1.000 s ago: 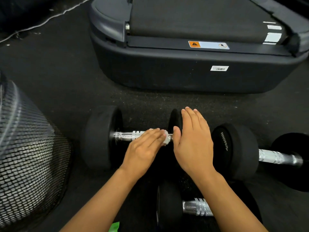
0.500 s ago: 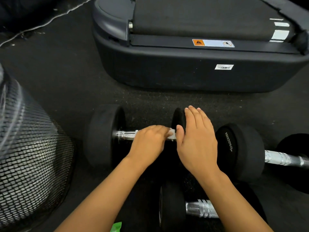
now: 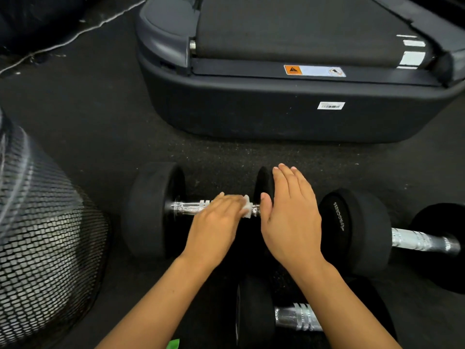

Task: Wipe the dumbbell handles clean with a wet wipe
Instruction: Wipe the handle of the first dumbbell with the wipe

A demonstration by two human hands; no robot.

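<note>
1. Dark rubber gym flooring (image 3: 105, 117) lies under us, with the base of a treadmill (image 3: 276, 117) ahead and a black mesh basket (image 3: 42, 238) at our left
2. Three dumbbells show: the one we are working on (image 3: 148, 210) lies crosswise in front of us, a second dumbbell (image 3: 359, 230) sits just to its right, and a third dumbbell (image 3: 254, 311) lies nearer, between our forearms
3. We judge the step in hand to be the wiping of the first handle (image 3: 188, 209); its chrome is bare on the left side, and our left hand covers the right side
4. Our left hand (image 3: 216, 222) curls loosely over the bar, fingers together, pressing a white wet wipe (image 3: 247, 210) against the handle; only a crumpled edge of the wipe peeks out beside the fingertips, next to the right-hand weight
5. Our right hand (image 3: 289, 220) lies flat and open, fingers together, palm down on the right-hand weight (image 3: 263, 185) of this dumbbell, seemingly steadying it; it holds nothing
6. The left hand is blurred, so we cannot tell how tightly it wraps the bar
7. Next, we think the wipe needs to run along the bare stretch and around its underside, while the right hand keeps the dumbbell from rolling; the other two handles appear not yet wiped
</note>
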